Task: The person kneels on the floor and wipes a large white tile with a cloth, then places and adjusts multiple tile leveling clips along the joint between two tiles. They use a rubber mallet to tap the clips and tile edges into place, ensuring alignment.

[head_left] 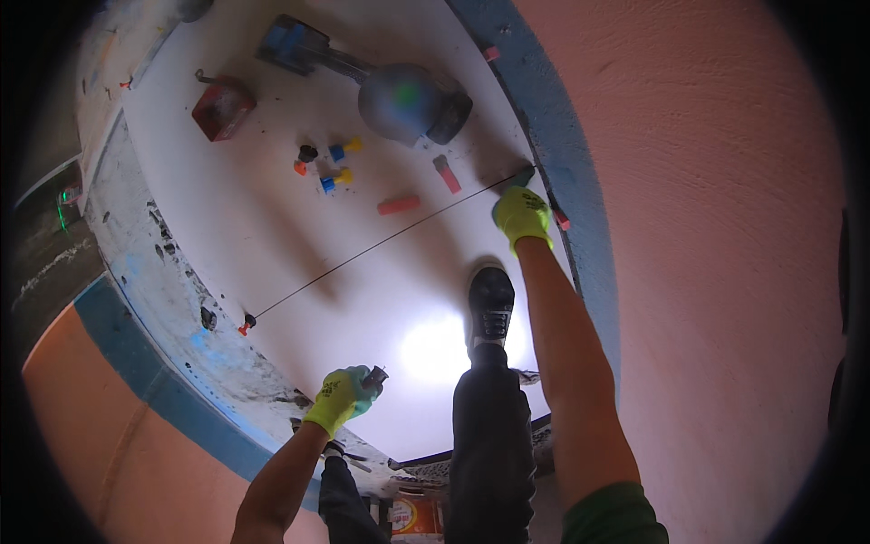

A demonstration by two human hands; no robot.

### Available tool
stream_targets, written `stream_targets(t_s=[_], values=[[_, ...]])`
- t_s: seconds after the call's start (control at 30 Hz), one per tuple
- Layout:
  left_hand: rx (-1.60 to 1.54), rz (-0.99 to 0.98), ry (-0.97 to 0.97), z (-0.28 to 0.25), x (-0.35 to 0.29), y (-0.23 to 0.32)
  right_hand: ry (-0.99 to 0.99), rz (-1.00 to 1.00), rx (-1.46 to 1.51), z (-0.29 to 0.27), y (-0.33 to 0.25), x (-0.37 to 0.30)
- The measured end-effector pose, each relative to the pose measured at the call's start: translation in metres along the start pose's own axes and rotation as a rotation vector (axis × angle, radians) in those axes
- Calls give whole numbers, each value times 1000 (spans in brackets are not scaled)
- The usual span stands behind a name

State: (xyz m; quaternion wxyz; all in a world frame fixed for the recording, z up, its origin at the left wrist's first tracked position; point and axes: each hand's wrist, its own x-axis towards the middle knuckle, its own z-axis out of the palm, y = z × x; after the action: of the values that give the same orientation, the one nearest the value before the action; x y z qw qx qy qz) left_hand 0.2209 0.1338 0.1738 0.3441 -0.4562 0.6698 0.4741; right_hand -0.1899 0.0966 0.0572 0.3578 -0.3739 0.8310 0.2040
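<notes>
My left hand point(343, 397), in a yellow-green glove, is closed around a small dark tool point(373, 377) with a short metal tip, above the near left edge of a large white panel point(362, 290). My right hand point(523, 216), gloved alike, reaches to the panel's right edge. Its fingers are pressed together at one end of a thin dark line point(381, 243) that crosses the panel; what they pinch, if anything, is hidden. A small red-and-black piece point(246, 325) sits at the line's other end, by the left edge. My shoe point(491, 295) stands on the panel between both hands.
Beyond the line lie two pinkish-red wedges point(399, 206), several blue-and-yellow pieces point(337, 180), a red container point(223, 109) with a hook, and a blurred dark power tool point(408, 102). A pink wall point(707, 227) with a blue lower band rises on the right.
</notes>
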Motion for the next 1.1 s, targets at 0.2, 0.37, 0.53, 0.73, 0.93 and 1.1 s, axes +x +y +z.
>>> stream_targets(t_s=[0.2, 0.37, 0.53, 0.73, 0.93, 1.1], values=[[-41, -3, -20, 3, 23, 30, 58, -156, 55, 23, -17, -24], [-85, 138, 127, -19, 72, 36, 36, -24, 40, 21, 23, -20], [52, 320, 388, -35, 152, 41, -42, 56, 119, 27, 29, -28], [145, 170, 251, -45, 167, 62, 2, 63, 101, 25, 17, -19], [206, 156, 240, -42, 171, 61, -65, 68, 105, 26, 18, -7], [201, 92, 183, -42, 170, 64, 59, -14, 111, 34, 23, -17]])
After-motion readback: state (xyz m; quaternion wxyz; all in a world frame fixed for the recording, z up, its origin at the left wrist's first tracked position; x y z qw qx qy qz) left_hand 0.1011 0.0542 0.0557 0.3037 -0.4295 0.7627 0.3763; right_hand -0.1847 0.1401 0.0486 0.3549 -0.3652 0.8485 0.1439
